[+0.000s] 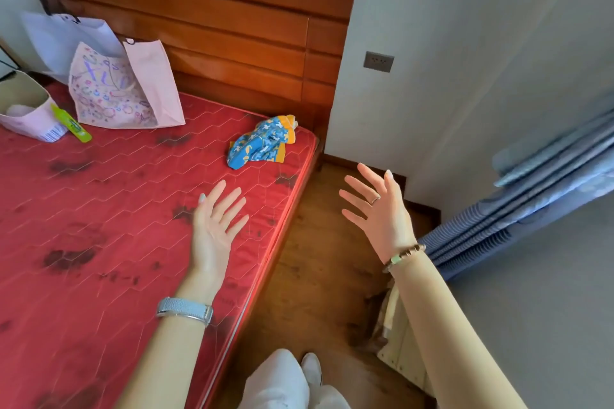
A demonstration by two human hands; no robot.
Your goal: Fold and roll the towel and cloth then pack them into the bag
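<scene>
Cloth (260, 143): crumpled, on the bed (116, 209) near its headboard corner, beyond both hands. Left hand (216, 222) nearer; right hand (375, 209) over floor. Both grips wide, empty.

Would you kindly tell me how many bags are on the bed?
3: a white bag against the headboard, a patterned pink bag in front of it, and an open pink bag at the frame's left edge. Others may lie out of view.
</scene>
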